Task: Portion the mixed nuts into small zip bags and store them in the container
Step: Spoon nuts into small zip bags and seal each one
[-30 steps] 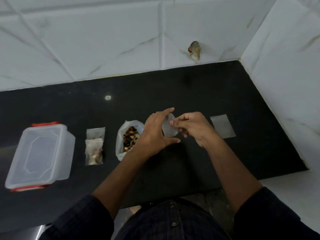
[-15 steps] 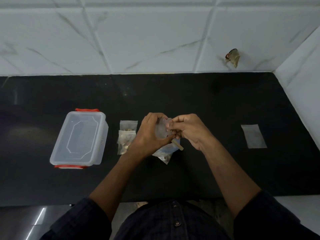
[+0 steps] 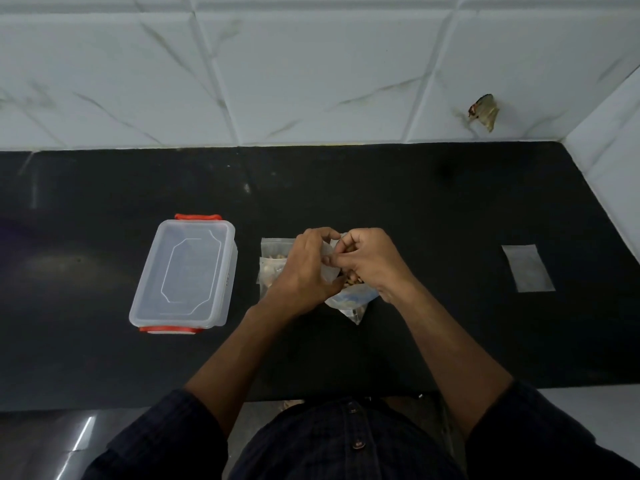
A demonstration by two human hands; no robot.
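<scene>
your left hand and right hand, fingers curled, pinch one small clear zip bag between them, above the nut bag at counter centre. filled bags: just left, partly hidden. lidded container: further left. empty bag: far right, lying flat.

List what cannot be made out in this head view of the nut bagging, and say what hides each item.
- Small zip bag: mostly covered by the left hand and right hand; sealed or open, unknown.
- Nut bag: contents largely behind the hands.
- Filled bags: count unclear, partly behind the left hand.
- Container: contents unclear through its lid.
</scene>
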